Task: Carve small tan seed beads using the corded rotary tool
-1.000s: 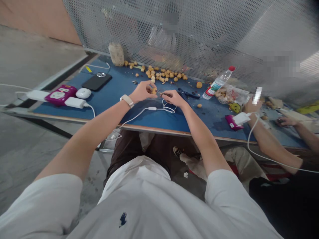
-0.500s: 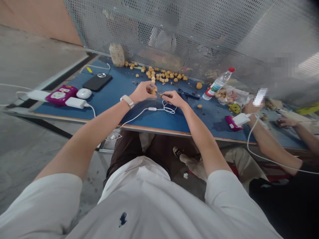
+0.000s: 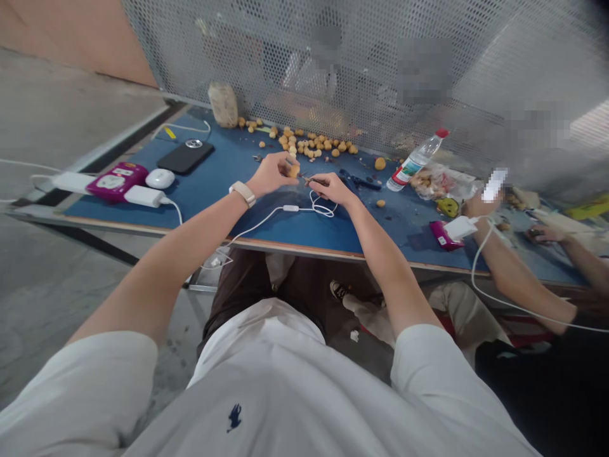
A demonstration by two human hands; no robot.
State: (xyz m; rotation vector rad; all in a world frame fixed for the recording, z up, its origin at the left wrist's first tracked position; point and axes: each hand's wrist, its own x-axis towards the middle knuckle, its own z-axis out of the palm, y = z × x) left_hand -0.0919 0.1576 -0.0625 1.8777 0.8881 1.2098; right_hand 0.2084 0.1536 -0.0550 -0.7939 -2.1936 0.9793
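Observation:
My left hand [image 3: 275, 174], with a white band on its wrist, is closed on a small tan, nut-like ball [image 3: 294, 171]. Just to the right of it, my right hand [image 3: 330, 187] is closed on a thin, dark, pointed tool [image 3: 311, 180]. The tool's tip faces the ball, and whether they touch cannot be made out. Behind my hands lies a heap of similar tan balls [image 3: 320, 143]. A white cable [image 3: 291, 208] loops on the blue tabletop [image 3: 304, 235] below my right hand.
On the left are a black phone [image 3: 183, 157], a purple power adapter [image 3: 118, 181] and a white earbud case [image 3: 160, 179]. A clear bottle [image 3: 416, 160] with a red cap stands tilted at right. Beyond it is a co-worker's arm [image 3: 516, 273]. Perforated metal mesh [image 3: 266, 63] closes off the back.
My left hand has lifted very slightly, and the ball sits a little differently in its fingers. The tool's tip has shifted slightly. Everything else looks the same.

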